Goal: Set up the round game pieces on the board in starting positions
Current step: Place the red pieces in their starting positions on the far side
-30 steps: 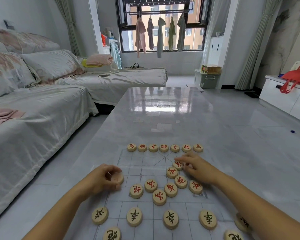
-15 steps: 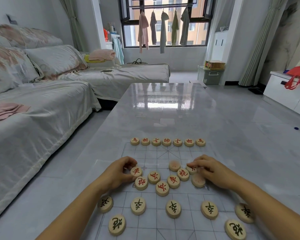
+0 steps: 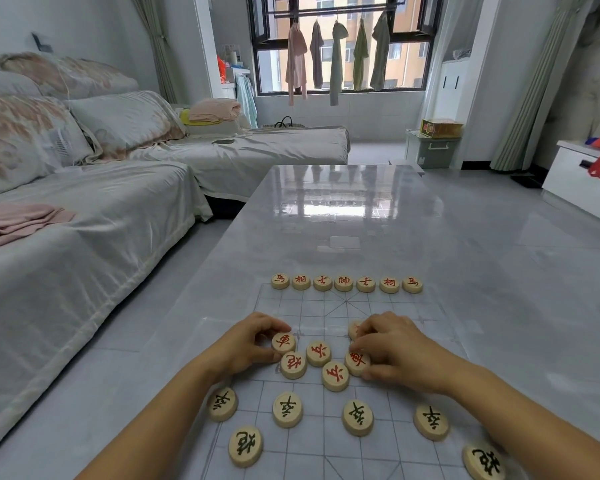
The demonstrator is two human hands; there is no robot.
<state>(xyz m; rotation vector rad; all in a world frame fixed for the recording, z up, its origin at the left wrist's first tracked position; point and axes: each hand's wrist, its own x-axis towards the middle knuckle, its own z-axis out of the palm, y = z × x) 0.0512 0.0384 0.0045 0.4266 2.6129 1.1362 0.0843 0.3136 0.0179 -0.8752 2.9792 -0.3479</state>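
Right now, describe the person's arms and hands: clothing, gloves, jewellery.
The left forearm and right forearm are bare up to the picture's edge, with no sleeves in view. The left hand and right hand wear no gloves, and no ring, watch or bracelet shows on either.

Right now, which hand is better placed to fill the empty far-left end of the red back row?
Left. The left hand pinches a red chariot piece and lies on that side; the right hand grips the other chariot piece, farther right.
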